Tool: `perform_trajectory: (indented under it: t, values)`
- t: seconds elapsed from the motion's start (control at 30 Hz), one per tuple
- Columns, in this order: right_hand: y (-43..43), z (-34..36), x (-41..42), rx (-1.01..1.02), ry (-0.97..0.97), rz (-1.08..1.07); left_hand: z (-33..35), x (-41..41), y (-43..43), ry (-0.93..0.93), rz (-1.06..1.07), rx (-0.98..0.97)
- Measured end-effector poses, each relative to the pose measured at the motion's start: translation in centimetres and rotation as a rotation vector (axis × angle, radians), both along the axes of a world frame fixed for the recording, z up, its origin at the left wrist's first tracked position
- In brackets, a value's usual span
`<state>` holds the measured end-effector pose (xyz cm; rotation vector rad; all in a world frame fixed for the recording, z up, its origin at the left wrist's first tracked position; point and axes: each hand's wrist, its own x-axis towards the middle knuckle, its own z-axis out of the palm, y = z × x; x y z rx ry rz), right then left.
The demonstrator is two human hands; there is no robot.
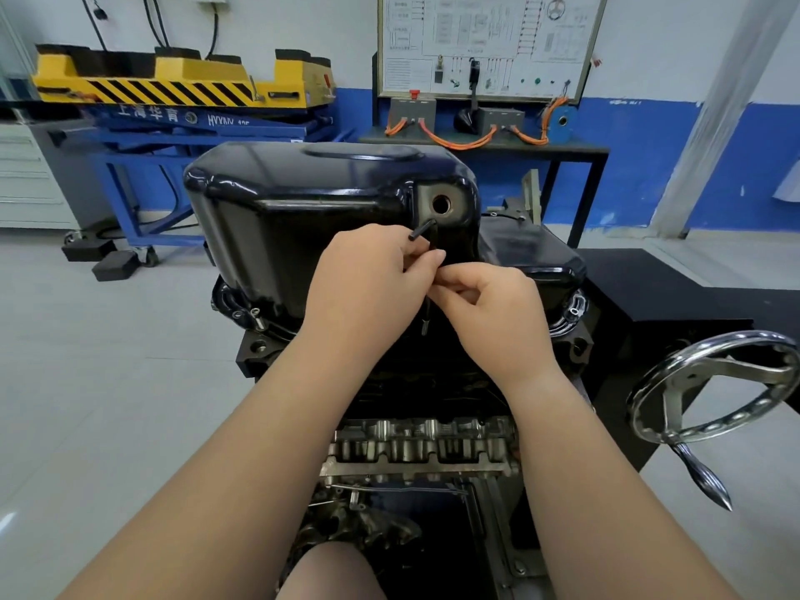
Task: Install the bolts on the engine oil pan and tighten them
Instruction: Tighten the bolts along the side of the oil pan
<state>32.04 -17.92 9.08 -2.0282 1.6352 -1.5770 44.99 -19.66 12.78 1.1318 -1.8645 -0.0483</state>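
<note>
Fingers of the left hand curl round the bent top of a black hex key, while the right hand pinches its shaft just below, both clamped on the tool at the near side of the glossy black oil pan. The pan sits on top of the engine, and the key's lower end points down toward the near flange. Whether it is seated in a bolt there cannot be told. One bolt stands proud at the pan's left flange, apparently not yet run home. The likely trouble is a key held off the bolt's axis, which could slip and round the socket or start the thread crooked. A bolt knocked loose could fall among the open engine parts below. Tightening one side hard before the others might seat the flange unevenly.
</note>
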Motion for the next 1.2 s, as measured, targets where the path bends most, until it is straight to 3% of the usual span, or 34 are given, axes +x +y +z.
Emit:
perform_trajectory:
  t: [0.2,0.33,0.43,0.6,0.7,0.87,1.2]
  values:
    - [0.4,-1.1,0.8,-0.058,-0.087,-0.036,-1.4,-0.6,0.5,0.277,-0.060,0.064]
    - [0.7,-0.6,0.6,-0.001,-0.082,-0.032,-2.5,-0.9,0.5,0.297,-0.069,0.019]
    - [1.4,1.4,-0.6,-0.099,-0.029,-0.052,-2.8,-0.8,0.3,0.300,-0.065,-0.017]
    - [2.0,6.8,-2.1,-0.253,0.289,0.089,-3.0,-0.8,0.5,0.298,-0.109,0.003]
    - [1.4,9.1,-2.6,-0.176,0.525,0.157,-3.0,-0.8,0.5,0.285,-0.125,0.007]
    - [0.5,10.8,-2.6,-0.090,0.749,0.147,-2.8,-0.8,0.3,0.272,-0.136,-0.003]
    - [1.5,10.7,-1.0,-0.022,0.692,0.158,-3.9,-1.5,0.6,0.397,-0.065,0.088]
